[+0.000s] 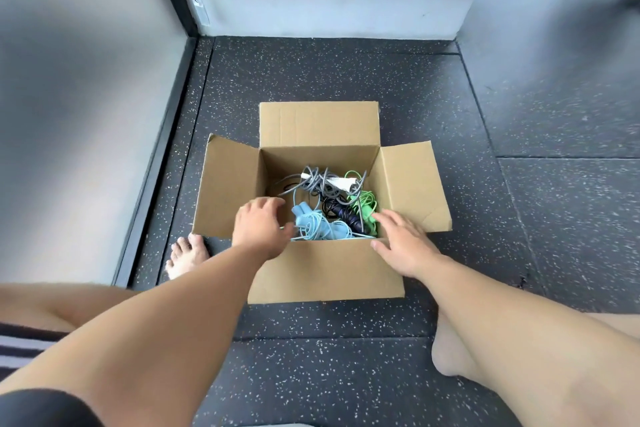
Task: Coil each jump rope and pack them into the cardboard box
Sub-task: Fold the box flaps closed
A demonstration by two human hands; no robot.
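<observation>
Both hands, left (260,226) and right (401,242), hover spread and empty over the cardboard box (325,270). Blue rope (320,227) sits loosest; tuck its stray loops down before closing flaps.

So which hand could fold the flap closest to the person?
Probably the right hand: it lies open on the near flap's fold edge, while the left hand hovers over the light blue jump rope.

A dark rubber floor (346,73) with pale speckles, laid in large tiles whose seams show, carries everything. At its centre stands 1 open cardboard box (325,274), all 4 flaps spread outward. A bare foot (187,256) rests at 9 o'clock of the box, another bare foot (450,354) at 5 o'clock.
</observation>
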